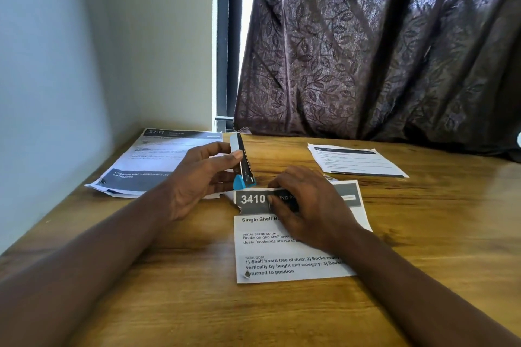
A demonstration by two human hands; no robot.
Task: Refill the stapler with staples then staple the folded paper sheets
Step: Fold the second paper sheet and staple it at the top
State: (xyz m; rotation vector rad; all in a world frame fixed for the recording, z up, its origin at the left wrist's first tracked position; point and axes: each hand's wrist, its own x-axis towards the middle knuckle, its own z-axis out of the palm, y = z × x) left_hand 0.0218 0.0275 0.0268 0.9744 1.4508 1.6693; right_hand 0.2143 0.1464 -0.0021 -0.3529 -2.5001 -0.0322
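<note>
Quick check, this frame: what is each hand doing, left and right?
Left hand: holding the opened stapler.
Right hand: open, fingers resting on the folded paper sheets.

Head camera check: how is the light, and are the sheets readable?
Head view: the window gap is blown out; the table is evenly lit; the near sheet reads sharply; small print on the left sheet and right sheet is too soft.

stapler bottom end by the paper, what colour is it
Bright blue, on the silver and black metal stapler in the left hand; head view.
</note>
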